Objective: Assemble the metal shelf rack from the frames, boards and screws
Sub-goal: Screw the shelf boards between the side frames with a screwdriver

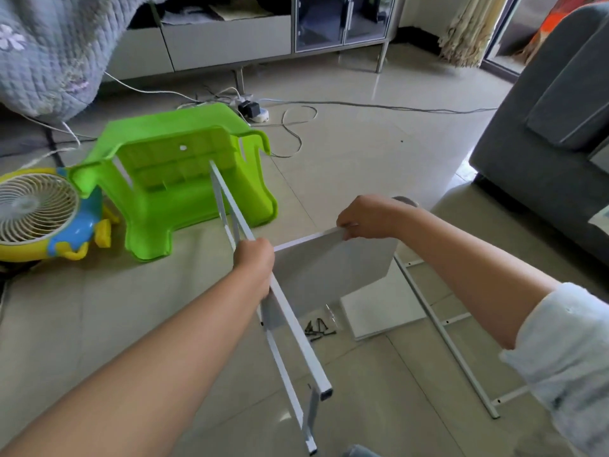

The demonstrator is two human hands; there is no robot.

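The left hand (253, 258) is curled tight around one rail of a white metal side frame (298, 328), roughly at its middle, so the frame runs away from the grip both ways: its far end slants up towards the overturned green plastic stool (171, 186), its near end drops towards the floor by the person's knees. Just beside that grip, the right hand (365, 219) pinches the top edge of a white shelf board (333, 268), fingers hooked over the edge, the board standing on edge with one end butted against the frame close to the left fist.

Below the board, between the two arms, a small heap of dark screws (318, 328) lies on the tile next to another white board (382, 311) lying flat. Beyond the right forearm the second side frame (445, 334) lies flat on the floor, untouched.

I would say the board is only being lined up — nothing looks screwed yet, though the joint itself is hidden behind the left hand. That is where it could go wrong. Both hands are occupied and the screws are down under the board, so letting go with either hand to fetch one would likely let the board tip or slide off its hole line. The frame is held at a single point and at a slant; a twist of the wrist could swing its long near end into the floor or the stool.
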